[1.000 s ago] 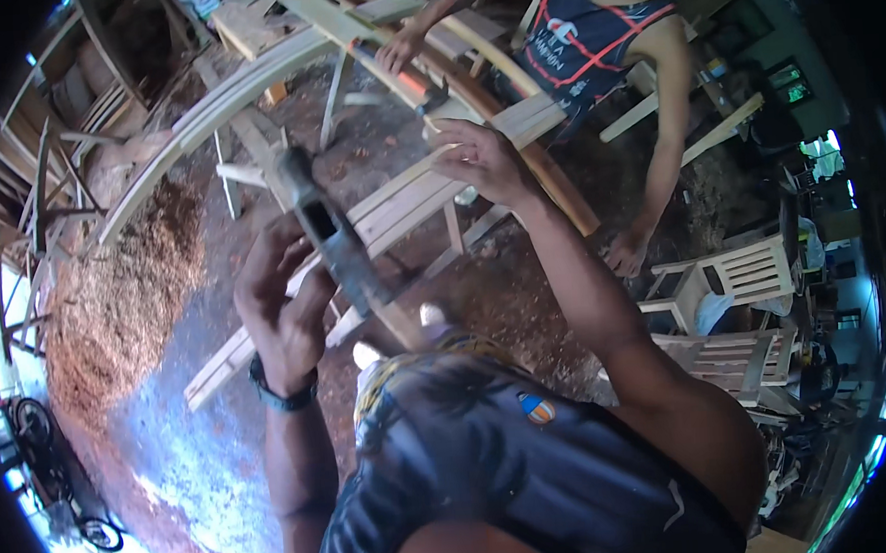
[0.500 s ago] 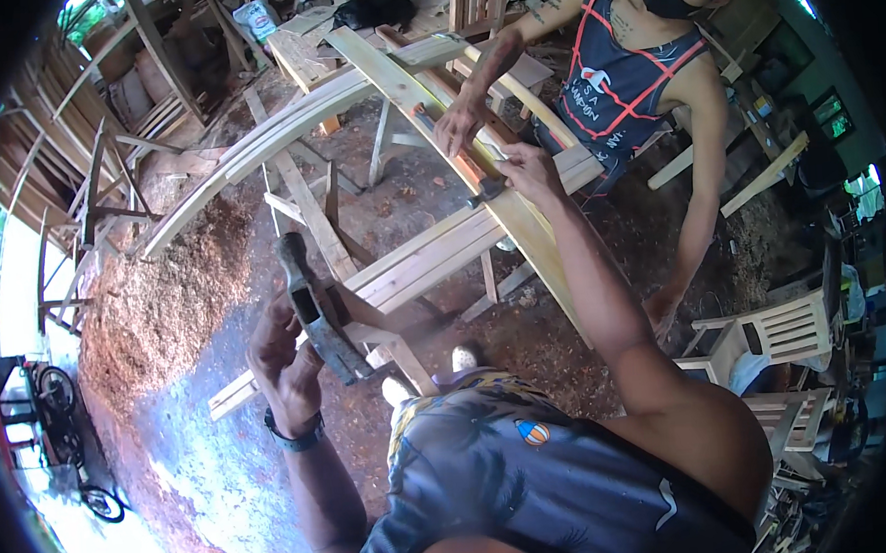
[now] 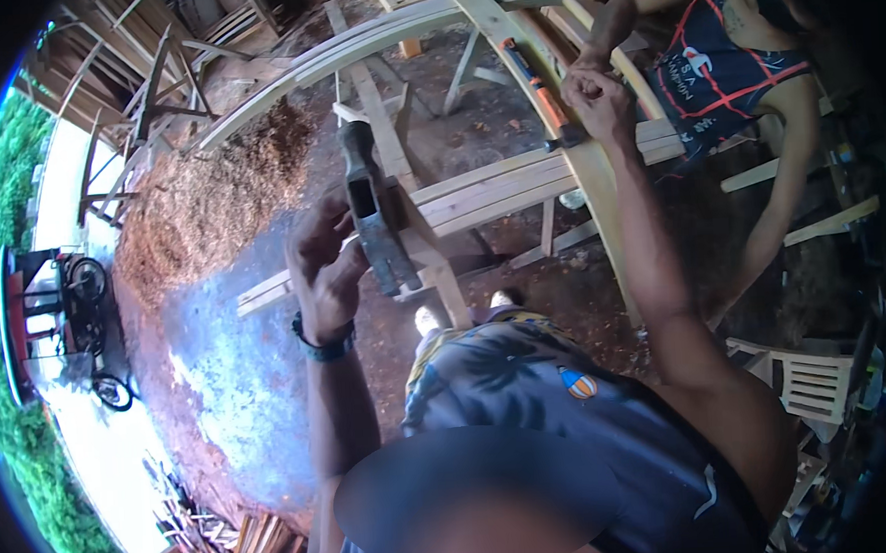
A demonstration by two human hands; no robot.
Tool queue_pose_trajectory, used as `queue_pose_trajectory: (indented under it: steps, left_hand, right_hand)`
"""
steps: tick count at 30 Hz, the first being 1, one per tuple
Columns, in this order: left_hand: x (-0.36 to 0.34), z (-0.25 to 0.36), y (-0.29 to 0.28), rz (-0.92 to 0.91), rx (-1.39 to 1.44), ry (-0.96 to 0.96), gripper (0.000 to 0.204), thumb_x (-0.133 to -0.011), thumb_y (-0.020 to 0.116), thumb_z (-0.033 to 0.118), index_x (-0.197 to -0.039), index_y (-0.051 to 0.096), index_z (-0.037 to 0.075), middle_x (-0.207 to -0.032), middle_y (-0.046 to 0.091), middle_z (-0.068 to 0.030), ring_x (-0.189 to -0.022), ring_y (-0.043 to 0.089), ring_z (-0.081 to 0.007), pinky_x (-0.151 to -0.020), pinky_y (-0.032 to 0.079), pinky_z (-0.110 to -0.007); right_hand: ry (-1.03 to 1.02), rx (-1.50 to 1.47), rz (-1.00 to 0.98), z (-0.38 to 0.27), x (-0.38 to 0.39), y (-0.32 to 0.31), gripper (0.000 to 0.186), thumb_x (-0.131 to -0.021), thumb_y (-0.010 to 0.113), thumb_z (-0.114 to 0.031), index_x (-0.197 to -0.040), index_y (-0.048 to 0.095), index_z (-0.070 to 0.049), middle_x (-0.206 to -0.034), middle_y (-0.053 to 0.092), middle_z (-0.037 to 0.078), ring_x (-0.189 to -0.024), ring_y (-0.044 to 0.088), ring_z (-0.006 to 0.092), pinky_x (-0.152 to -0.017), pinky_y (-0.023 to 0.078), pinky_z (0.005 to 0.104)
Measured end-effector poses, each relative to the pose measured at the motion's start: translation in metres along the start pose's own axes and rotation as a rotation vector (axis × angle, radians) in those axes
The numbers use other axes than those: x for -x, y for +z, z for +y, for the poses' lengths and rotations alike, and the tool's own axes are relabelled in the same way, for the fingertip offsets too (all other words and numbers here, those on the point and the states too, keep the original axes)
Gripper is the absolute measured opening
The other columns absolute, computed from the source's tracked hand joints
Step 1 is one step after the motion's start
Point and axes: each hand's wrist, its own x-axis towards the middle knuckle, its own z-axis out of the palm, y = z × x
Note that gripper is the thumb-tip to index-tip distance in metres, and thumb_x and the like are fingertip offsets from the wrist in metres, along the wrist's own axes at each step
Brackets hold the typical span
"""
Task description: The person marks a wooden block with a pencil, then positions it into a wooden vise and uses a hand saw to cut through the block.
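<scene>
My left hand (image 3: pixel 324 258) is closed around a hammer and holds it up in front of me. Its dark metal head (image 3: pixel 372 212) faces me, while much of the handle is hidden. Over the long plank (image 3: pixel 593 183), my right hand (image 3: pixel 599 100) is curled into a closed grip; whatever is in it cannot be made out. A co-worker's hand (image 3: pixel 584 67) is right beside it, seemingly touching. On the plank, left of my right hand, lies an orange-and-black hand tool (image 3: pixel 541 86). Beneath the plank run pale parallel boards (image 3: pixel 499 198).
Curved pale beams (image 3: pixel 351 49) span the far side on wooden trestles. The co-worker (image 3: pixel 727 56) stands at the far right. Wood shavings (image 3: pixel 209 204) are heaped on the floor at left. A slatted wooden piece (image 3: pixel 814 385) is at right, and a motorcycle with a sidecar (image 3: pixel 64 306) stands outside.
The view has swung, so the scene sits further right. My right hand has closed more and is now against the co-worker's hand, which has left the orange tool. The hammer stays in my left hand.
</scene>
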Motion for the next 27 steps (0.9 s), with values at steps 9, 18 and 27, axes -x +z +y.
queue_pose_trajectory:
  steps: [9, 18, 27]
  left_hand:
    - [0.006, 0.004, 0.008, -0.003, 0.046, 0.04, 0.061, -0.082, 0.081, 0.032, -0.127, 0.062, -0.005, -0.123, 0.066, -0.0126, -0.113, 0.063, -0.0222, -0.102, 0.046, -0.039]
    - [0.023, 0.005, 0.012, -0.023, -0.097, 0.145, 0.056, -0.082, 0.079, 0.031, -0.12, 0.064, -0.008, -0.123, 0.062, -0.0182, -0.108, 0.062, -0.0239, -0.095, 0.047, -0.035]
    - [0.042, 0.008, 0.015, 0.055, -0.114, 0.032, 0.064, -0.081, 0.078, 0.036, -0.125, 0.062, -0.008, -0.127, 0.06, -0.0251, -0.111, 0.062, -0.0288, -0.096, 0.049, -0.04]
  right_hand:
    - [-0.272, -0.082, 0.102, -0.063, 0.012, -0.031, 0.019, -0.093, 0.069, -0.022, -0.1, 0.076, -0.006, -0.089, 0.071, 0.012, -0.086, 0.07, 0.0222, -0.074, 0.056, 0.0338]
    - [-0.059, -0.665, -0.422, -0.2, 0.069, -0.08, 0.043, -0.093, 0.06, -0.001, -0.135, 0.058, -0.003, -0.069, 0.058, 0.0, -0.054, 0.047, 0.0062, -0.054, 0.039, 0.0265]
    - [0.361, -1.369, -0.979, -0.229, 0.096, -0.099, 0.1, -0.06, 0.097, -0.029, -0.14, 0.047, 0.002, -0.121, 0.06, 0.009, -0.087, 0.053, 0.0092, -0.081, 0.045, 0.0248]
